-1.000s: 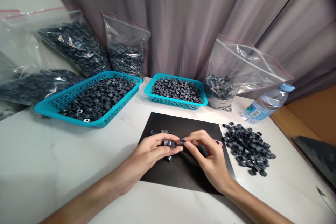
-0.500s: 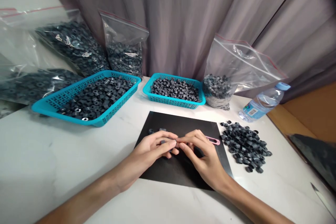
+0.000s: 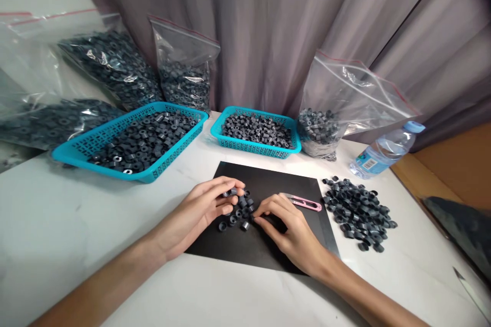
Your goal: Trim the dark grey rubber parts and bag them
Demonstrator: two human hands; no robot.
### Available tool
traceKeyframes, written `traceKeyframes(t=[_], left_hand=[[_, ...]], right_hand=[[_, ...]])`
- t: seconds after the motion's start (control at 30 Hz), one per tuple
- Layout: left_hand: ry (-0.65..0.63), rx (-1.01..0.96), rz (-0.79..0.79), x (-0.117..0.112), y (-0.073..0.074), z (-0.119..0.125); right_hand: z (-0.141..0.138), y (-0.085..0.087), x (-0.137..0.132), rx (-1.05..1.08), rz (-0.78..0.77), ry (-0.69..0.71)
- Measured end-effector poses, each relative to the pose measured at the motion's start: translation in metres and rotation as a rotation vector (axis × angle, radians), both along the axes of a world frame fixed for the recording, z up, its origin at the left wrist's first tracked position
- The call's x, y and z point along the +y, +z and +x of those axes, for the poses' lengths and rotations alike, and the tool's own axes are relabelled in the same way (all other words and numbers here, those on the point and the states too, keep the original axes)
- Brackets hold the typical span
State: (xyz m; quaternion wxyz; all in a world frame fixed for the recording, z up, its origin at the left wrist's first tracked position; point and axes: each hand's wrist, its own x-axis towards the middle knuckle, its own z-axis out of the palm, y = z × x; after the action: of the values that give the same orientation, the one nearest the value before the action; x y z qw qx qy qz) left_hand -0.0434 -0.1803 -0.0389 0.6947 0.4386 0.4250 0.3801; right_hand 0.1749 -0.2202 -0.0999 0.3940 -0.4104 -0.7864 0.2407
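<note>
Several small dark grey plastic rings (image 3: 238, 213) lie in a loose cluster on the black mat (image 3: 268, 255). Over the left side of this cluster is my left hand (image 3: 210, 203), its fingers curled round a small ring (image 3: 230, 192); whether more sit in the palm is hidden. My right hand (image 3: 286, 225) is at the cluster's right edge, thumb and forefinger pinched on a dark ring that is mostly covered. Behind the right hand, a pair of pink thread snips (image 3: 309, 204) lies on the mat.
A pile of dark rings (image 3: 358, 212) lies right of the mat, near a water bottle (image 3: 387, 150). Two blue baskets of rings, a left one (image 3: 148, 176) and a middle one (image 3: 255, 147), stand behind. Filled zip bags (image 3: 184, 69) lean against the curtain (image 3: 261, 25).
My hands have drawn apart from where their fingertips met. The left moved left and slightly up, the right down to the mat. The ring cluster and snips now show more.
</note>
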Motion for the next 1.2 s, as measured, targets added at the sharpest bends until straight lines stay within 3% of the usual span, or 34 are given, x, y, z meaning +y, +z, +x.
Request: traceKeyframes(t=[0.33, 0.6, 0.77, 1.2], left_hand=[[-0.116, 0.06, -0.005, -0.004, 0.001, 0.002], [-0.31, 0.197, 0.091, -0.011, -0.005, 0.016], [-0.316, 0.174, 0.146, -0.013, -0.011, 0.022], [-0.346, 0.206, 0.135, -0.011, -0.004, 0.019]], right_hand=[[0.0, 0.0, -0.003, 0.287, -0.068, -0.097], [-0.001, -0.004, -0.009, 0.286, 0.098, -0.121], [-0.001, -0.004, -0.012, 0.264, 0.16, -0.123], [0.0, -0.003, -0.012, 0.332, 0.135, -0.091]])
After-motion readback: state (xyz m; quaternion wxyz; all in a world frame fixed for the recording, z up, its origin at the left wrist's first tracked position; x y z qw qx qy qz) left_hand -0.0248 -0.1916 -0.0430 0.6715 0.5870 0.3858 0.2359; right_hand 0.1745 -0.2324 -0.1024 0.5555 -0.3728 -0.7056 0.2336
